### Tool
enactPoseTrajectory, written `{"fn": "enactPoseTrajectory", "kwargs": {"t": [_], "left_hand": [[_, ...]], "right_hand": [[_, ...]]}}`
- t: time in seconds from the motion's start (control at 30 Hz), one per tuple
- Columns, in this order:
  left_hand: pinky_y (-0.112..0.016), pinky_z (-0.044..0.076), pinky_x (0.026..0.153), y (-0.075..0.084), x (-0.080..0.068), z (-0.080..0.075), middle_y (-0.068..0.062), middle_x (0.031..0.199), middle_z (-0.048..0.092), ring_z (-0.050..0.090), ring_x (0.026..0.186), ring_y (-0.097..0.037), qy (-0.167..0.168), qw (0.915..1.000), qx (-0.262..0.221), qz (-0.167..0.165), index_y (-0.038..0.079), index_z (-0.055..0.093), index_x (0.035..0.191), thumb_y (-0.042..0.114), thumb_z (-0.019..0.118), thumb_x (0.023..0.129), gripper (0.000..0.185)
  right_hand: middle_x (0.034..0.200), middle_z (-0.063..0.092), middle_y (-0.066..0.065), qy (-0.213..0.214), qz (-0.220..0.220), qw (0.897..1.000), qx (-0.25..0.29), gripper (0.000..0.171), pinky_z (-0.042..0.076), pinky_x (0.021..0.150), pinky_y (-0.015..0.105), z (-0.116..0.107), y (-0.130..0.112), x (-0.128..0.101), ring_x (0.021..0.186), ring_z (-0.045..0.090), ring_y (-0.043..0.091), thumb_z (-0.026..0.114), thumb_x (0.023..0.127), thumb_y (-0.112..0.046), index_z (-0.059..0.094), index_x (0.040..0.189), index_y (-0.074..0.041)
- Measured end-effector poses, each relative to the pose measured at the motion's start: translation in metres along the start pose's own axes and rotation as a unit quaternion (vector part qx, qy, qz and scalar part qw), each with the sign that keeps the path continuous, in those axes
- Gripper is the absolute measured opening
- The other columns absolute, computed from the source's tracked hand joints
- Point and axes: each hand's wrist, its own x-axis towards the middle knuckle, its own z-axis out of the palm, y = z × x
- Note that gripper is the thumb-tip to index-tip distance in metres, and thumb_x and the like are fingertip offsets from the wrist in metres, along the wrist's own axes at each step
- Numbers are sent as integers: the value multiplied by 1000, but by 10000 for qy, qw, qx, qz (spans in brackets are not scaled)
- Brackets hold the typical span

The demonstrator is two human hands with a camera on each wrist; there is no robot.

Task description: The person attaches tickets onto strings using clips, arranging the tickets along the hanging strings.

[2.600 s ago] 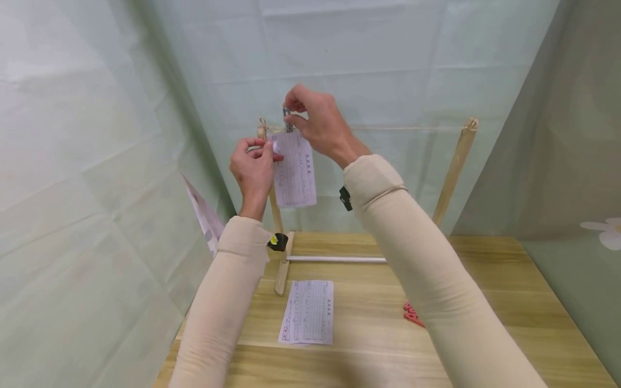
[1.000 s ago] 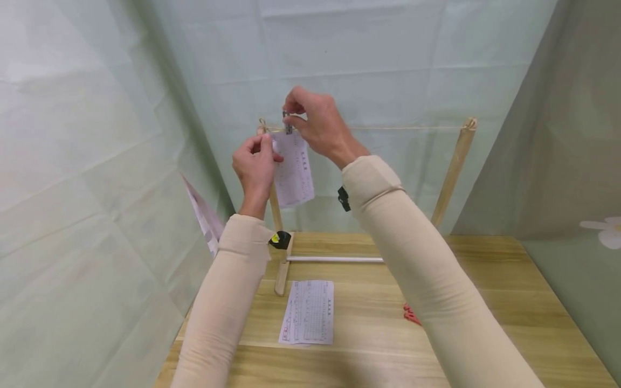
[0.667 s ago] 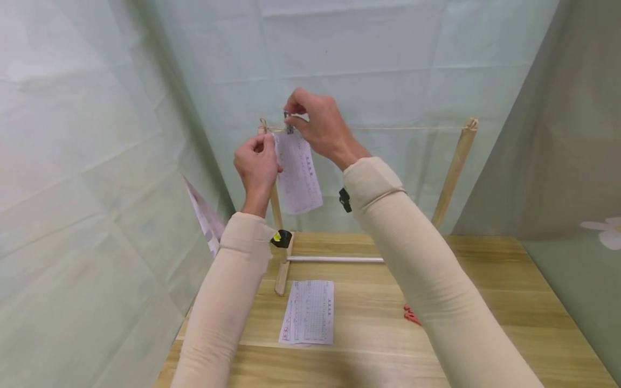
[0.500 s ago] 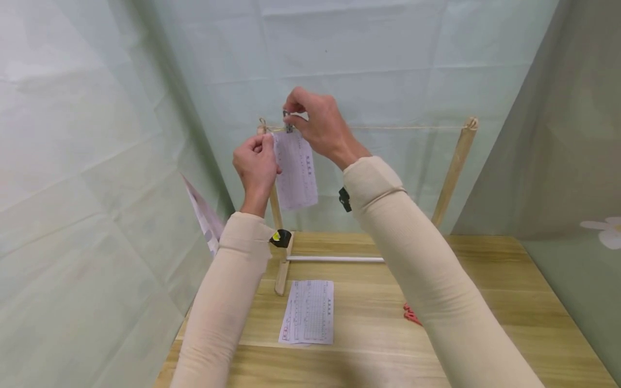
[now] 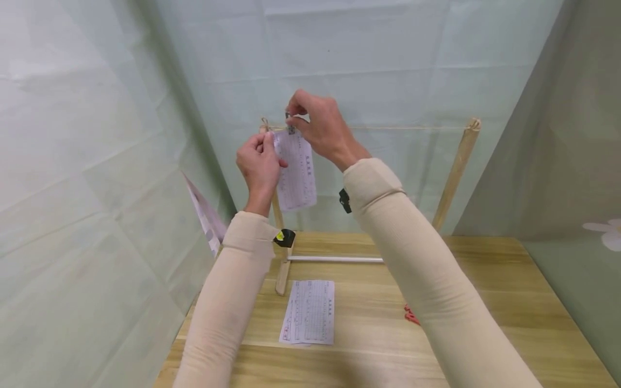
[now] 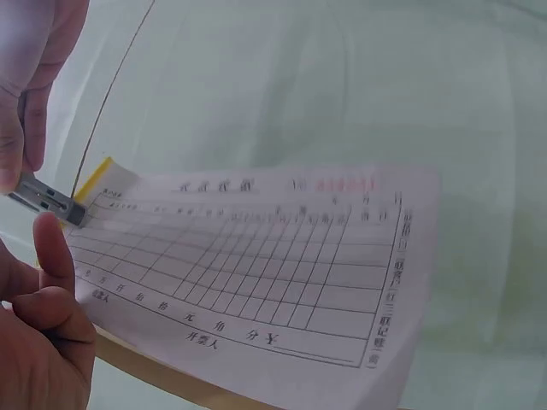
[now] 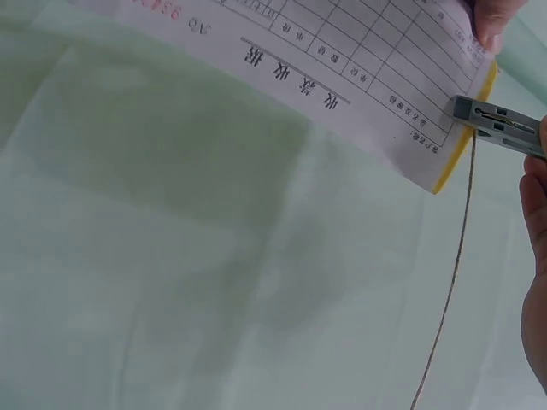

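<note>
A printed receipt slip hangs at the left end of a thin string. My left hand pinches its upper left corner between thumb and fingers. My right hand, above and to the right, grips a grey clothespin by its upper end. In the right wrist view, the tip of the clothespin lies over the slip's yellow-edged top, where the string meets it. The slip slants across the left wrist view, its ruled table readable. Part of its top edge is hidden by my fingers.
Two wooden posts hold the string; the right post leans outward, and a white rod runs low between them. More slips lie stacked on the wooden table. Red clothespins are partly behind my right sleeve. Cloth walls surround the table.
My left fingers have drawn together on the slip's corner, and that hand is slightly higher. The right hand has sunk a little with the clothespin. The slip swung right, then back.
</note>
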Motion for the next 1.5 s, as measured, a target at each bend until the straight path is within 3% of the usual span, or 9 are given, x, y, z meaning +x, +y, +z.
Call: {"fn": "enactPoseTrajectory", "kwargs": {"t": [0.33,0.53,0.7,0.77,0.97,1.13,1.23,1.37,1.5], "left_hand": [[-19,43,46,0,-1,3,-11,86,73,54,45,-7,-33,9998,-46,166,2,72,106,21,58,103,24],[-21,49,51,-1,-2,-2,-9,96,74,60,50,-10,-18,9965,359,755,4,75,109,21,63,100,22],[-33,48,82,-2,2,-6,-12,100,68,63,87,-21,99,9788,1208,1653,3,71,111,18,68,96,22],[-37,43,86,-2,4,-7,-13,104,65,58,97,-25,35,9693,1622,1845,3,71,115,19,68,97,24],[-37,44,74,1,10,-11,-15,110,48,54,87,-31,-505,9454,2537,1980,8,69,127,26,60,101,32],[-39,45,65,7,17,-13,-14,112,47,59,74,-32,-575,9221,2954,2431,8,75,117,27,63,100,28],[-35,42,61,9,20,-13,-13,111,49,58,70,-30,-655,9131,3058,2617,7,76,111,28,64,99,27],[-34,40,61,10,24,-12,-12,109,49,57,71,-28,-721,9125,3029,2653,7,77,108,28,65,98,26],[-36,40,67,7,28,-12,-10,108,49,56,82,-27,-780,9246,2810,2451,7,78,106,25,69,97,22]], "right_hand": [[112,66,8,-327,572,9978,31,21,47,97,24,-1,1,1,109,62,19,68,95,-12,59,112,-3],[119,63,8,-407,845,9956,45,29,44,101,22,-2,-1,3,115,59,19,66,96,-13,57,122,-5],[124,63,7,-403,865,9954,-59,33,42,99,18,-2,-3,5,114,58,17,67,97,-14,57,127,-7],[124,62,6,-455,838,9954,-123,33,43,99,19,-2,-4,6,114,57,17,66,97,-14,58,128,-7],[127,62,5,-763,815,9931,-372,36,42,97,19,-1,-7,9,115,56,17,65,98,-15,58,132,-9],[126,61,5,-854,820,9921,-406,36,43,96,19,-1,-9,10,113,55,16,64,98,-15,58,133,-10],[125,61,5,-847,836,9921,-389,35,43,96,20,-2,-9,10,112,55,16,64,98,-15,58,132,-10],[122,62,6,-715,793,9941,-173,29,44,98,22,-1,-5,8,113,56,17,64,98,-14,59,126,-8],[115,63,8,-398,751,9961,222,21,45,98,21,-1,-1,5,113,60,18,64,98,-10,58,117,-4]]}}
